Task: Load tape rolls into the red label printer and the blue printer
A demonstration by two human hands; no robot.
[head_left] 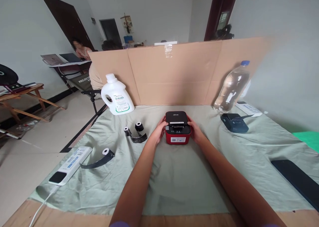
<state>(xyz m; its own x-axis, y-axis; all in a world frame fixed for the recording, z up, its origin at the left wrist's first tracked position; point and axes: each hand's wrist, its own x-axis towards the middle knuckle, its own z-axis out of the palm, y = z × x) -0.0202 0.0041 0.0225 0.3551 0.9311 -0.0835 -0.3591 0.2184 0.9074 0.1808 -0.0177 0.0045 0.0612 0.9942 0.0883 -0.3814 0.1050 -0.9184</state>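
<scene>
A small red-and-black printer stands upright on the cloth in front of me, with its black lid on top and a white label on its front. My left hand is closed on its left side, the thumb near the top edge. On the opposite side, my right hand grips the printer in the same way. The fingertips behind it are partly hidden. Left of my hands lies a black ribbon wound on two white-cored rolls. Nearer to me on the left is another black roll with a loose tail.
A cardboard screen stands behind, with a white detergent bottle at left and a clear water bottle at right. A power strip, a dark blue device and a black phone-like slab lie on the green cloth.
</scene>
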